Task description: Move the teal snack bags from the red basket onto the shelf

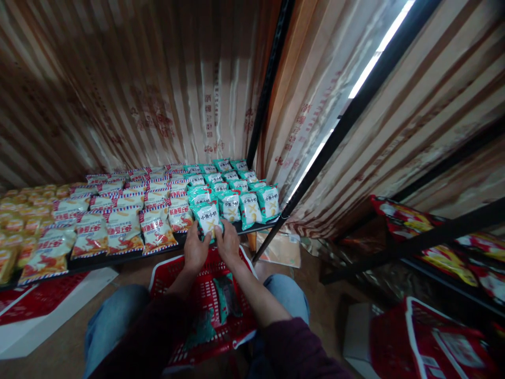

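Both hands hold one green and white snack bag (208, 217) at the front edge of the shelf. My left hand (196, 246) grips its lower left corner, and my right hand (228, 242) its lower right. Rows of matching green and white bags (230, 206) stand behind and to the right of it. Beneath my forearms, between my knees, sits a red shopping basket (165, 269). Inside the basket lie a few green packets (228, 297), partly hidden by my arms.
White and orange snack bags (124, 230) and yellow packs (29, 218) fill the shelf leftward. A black post (272, 239) rises at the shelf's right end. Another shelf with red and yellow bags (430, 237) stands right, above a red basket (410, 337). Cardboard (282, 247) lies on the floor.
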{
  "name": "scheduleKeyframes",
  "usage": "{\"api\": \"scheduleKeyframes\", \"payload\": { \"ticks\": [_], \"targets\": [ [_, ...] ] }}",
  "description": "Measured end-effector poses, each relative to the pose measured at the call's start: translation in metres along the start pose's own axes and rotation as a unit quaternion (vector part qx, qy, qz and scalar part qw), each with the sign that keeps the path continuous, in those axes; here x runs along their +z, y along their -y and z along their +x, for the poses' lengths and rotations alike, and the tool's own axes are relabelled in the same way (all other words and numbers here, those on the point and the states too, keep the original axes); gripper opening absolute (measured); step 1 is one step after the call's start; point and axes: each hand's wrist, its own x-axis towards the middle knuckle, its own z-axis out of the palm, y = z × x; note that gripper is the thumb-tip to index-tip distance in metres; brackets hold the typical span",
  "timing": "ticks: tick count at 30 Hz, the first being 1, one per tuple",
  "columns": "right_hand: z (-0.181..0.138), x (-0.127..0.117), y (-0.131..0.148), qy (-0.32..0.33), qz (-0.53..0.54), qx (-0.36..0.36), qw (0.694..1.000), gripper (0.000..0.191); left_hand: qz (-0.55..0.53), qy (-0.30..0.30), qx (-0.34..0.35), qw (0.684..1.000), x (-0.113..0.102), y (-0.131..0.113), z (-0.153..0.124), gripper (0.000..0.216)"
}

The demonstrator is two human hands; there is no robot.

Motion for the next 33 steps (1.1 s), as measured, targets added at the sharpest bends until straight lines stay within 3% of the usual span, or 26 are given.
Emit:
{"api": "scheduleKeyframes", "payload": {
  "ticks": [5,10,16,20,24,33],
  "targets": [
    [0.000,-0.002,0.000,-0.036,-0.002,-0.022,0.999,0.041,0.010,-0.013,0.052,0.999,0.000,-0.006,-0.004,0.068],
    [0.002,-0.002,0.000,-0.032,0.016,-0.034,0.999,0.041,0.036,-0.036,0.146,0.988,0.003,-0.006,-0.002,0.051],
    [0.004,-0.005,-0.001,-0.040,-0.017,-0.083,0.996,0.039,0.073,-0.049,0.151,0.985,0.011,0.002,0.003,0.044],
    [0.007,-0.009,-0.005,-0.091,-0.051,-0.108,0.989,0.037,0.126,-0.085,0.190,0.970,0.016,0.010,0.002,0.045],
    [0.020,-0.012,-0.011,-0.143,-0.095,-0.084,0.982,0.041,0.170,-0.116,0.232,0.951,0.018,0.013,0.002,0.046],
    [0.043,-0.016,-0.015,-0.073,-0.121,-0.121,0.983,0.045,0.202,-0.141,0.226,0.942,0.025,0.010,0.003,0.054]
  ]
}}
